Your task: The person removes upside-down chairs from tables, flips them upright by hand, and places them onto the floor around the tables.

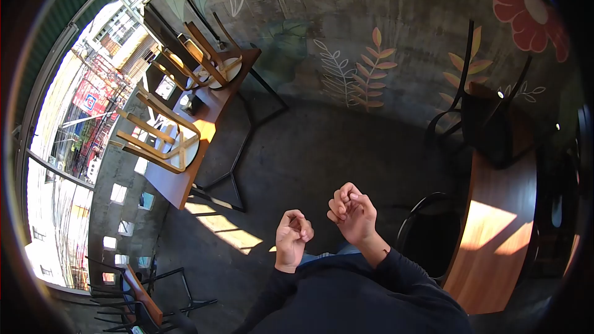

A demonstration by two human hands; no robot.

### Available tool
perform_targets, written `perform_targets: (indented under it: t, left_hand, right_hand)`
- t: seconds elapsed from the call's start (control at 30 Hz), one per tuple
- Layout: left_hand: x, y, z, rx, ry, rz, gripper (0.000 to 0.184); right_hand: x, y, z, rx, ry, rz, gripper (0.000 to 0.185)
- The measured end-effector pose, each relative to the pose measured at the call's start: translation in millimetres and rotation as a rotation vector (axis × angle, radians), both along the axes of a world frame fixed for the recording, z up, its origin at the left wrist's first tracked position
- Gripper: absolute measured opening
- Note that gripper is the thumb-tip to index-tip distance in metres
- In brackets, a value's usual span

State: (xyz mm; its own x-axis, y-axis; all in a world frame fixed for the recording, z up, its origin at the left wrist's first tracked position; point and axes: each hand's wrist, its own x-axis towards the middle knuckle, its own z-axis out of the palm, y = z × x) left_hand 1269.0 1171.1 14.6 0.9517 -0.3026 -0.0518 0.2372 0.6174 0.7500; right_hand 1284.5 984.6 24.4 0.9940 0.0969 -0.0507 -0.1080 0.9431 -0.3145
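My left hand (pixel 292 239) is raised in front of my dark-sleeved body, its fingers curled in toward the thumb. A little higher and to the right is my right hand (pixel 356 213), palm turned up toward me with the fingers bent over loosely. The two hands are apart, and neither touches any furniture. I see no object in either one. Below and beyond them lies the dark floor (pixel 297 154).
To the left, upturned wooden stools (pixel 179 148) rest on a long table (pixel 185 185) by the window. On the right stands a wooden table (pixel 495 260) with a black chair (pixel 486 127) on it. Another black chair (pixel 427 235) is beside it. A painted wall (pixel 408 49) closes the far side.
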Motion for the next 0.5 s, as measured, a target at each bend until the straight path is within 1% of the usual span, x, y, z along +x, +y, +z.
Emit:
perform_targets:
  t: [0.17,0.23,0.3,0.37,0.43,0.5]
  left_hand:
    - [50,-34,-7,0.011,-0.019,0.026,0.041]
    - [71,-51,-8,-0.034,-0.005,-0.074,0.037]
    - [88,-69,-14,-0.022,-0.068,-0.184,0.034]
    - [102,-91,-12,0.051,-0.147,-0.257,0.031]
    - [120,-111,-14,0.077,-0.23,-0.347,0.032]
    - [145,-130,-14,0.052,-0.291,-0.42,0.035]
  right_hand:
    - [13,-45,-10,-0.02,0.031,-0.148,0.013]
    - [17,-60,-14,-0.018,0.061,-0.243,0.013]
    - [21,-73,-16,-0.006,0.107,-0.294,0.013]
    - [26,-85,-17,-0.019,0.153,-0.336,0.013]
    - [34,-98,-16,-0.032,0.173,-0.402,0.011]
    - [43,-114,-13,-0.059,0.182,-0.483,0.01]
